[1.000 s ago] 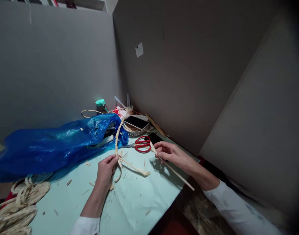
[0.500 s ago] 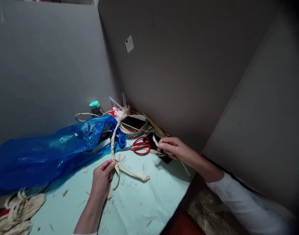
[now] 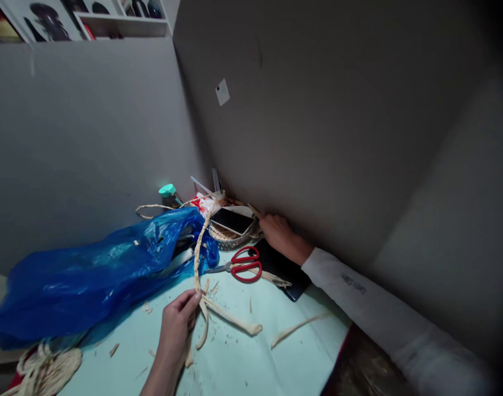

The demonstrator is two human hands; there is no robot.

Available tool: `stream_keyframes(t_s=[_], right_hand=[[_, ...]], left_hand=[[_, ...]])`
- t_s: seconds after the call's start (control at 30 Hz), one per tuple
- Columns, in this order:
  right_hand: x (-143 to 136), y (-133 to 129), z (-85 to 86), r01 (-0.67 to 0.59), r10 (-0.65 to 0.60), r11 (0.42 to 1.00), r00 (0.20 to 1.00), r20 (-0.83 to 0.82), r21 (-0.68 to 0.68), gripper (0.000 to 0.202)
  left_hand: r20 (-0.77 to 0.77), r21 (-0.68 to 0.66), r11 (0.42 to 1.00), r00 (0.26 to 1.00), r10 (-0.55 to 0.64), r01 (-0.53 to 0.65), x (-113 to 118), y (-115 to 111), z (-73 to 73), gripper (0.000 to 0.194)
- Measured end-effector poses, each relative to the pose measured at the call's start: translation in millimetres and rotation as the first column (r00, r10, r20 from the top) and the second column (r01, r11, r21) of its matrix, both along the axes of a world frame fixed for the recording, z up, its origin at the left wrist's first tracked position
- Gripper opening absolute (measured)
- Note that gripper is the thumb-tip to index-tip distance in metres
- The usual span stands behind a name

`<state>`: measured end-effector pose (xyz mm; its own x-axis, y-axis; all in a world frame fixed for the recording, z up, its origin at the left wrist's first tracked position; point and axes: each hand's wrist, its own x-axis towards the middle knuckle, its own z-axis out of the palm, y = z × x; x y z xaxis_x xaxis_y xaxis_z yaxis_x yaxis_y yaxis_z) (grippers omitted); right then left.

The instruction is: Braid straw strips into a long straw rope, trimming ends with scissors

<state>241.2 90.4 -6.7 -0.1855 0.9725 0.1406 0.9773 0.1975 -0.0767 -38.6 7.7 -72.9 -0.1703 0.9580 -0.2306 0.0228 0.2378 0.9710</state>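
Observation:
My left hand (image 3: 179,322) pinches the lower end of a braided cord (image 3: 198,250) of pale dried plant fibre. Loose strands (image 3: 235,320) spread from the pinch over the table. The braid runs up over a blue plastic bag (image 3: 106,258) toward the corner. My right hand (image 3: 278,234) reaches to the dark wall, its fingers curled over a dried plant strip (image 3: 253,210) beside a small basket (image 3: 228,242); its fingertips are hidden. A separate pale strip (image 3: 298,327) lies near the table's right edge.
Red-handled scissors (image 3: 246,265) lie beside a black flat object (image 3: 286,269) under my right forearm. A phone (image 3: 232,221) rests on the basket. A jar with a green lid (image 3: 167,190) stands behind the bag. Coiled cord (image 3: 49,368) is at lower left, and scraps litter the pale table cover (image 3: 230,363).
My right hand has let go of the pale strip, now on the table, and moved toward the wall behind the basket. My left hand keeps its pinch. The view has tilted up.

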Motion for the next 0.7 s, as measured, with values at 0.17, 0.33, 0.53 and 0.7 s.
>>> stream_keyframes(t_s=[0.17,0.33,0.53,0.7], right_hand=[[-4.6,8.2,-0.2,0.078,-0.078,0.995,0.997,-0.001,0.066,0.031],[-2.2,-3.0,31.0,0.04,-0.003,0.985,0.976,-0.218,0.168,0.019],[-45.6,-21.1,31.0,-0.546,0.191,0.834,0.413,-0.89,-0.075,0.019],[-83.8,-25.2,-16.8,-0.692,-0.059,0.692,0.227,-0.972,-0.204,0.018]], left_hand=[[0.001,0.003,1.0,1.0,-0.018,0.018,-2.1,0.6,-4.4,0.045],[-0.011,0.022,0.998,0.998,-0.058,0.058,-2.5,2.1,-4.3,0.043],[0.076,0.079,0.996,0.997,-0.035,0.029,3.7,-3.0,2.2,0.034],[0.176,0.1,0.994,0.983,-0.048,0.031,8.3,-2.0,3.4,0.033]])
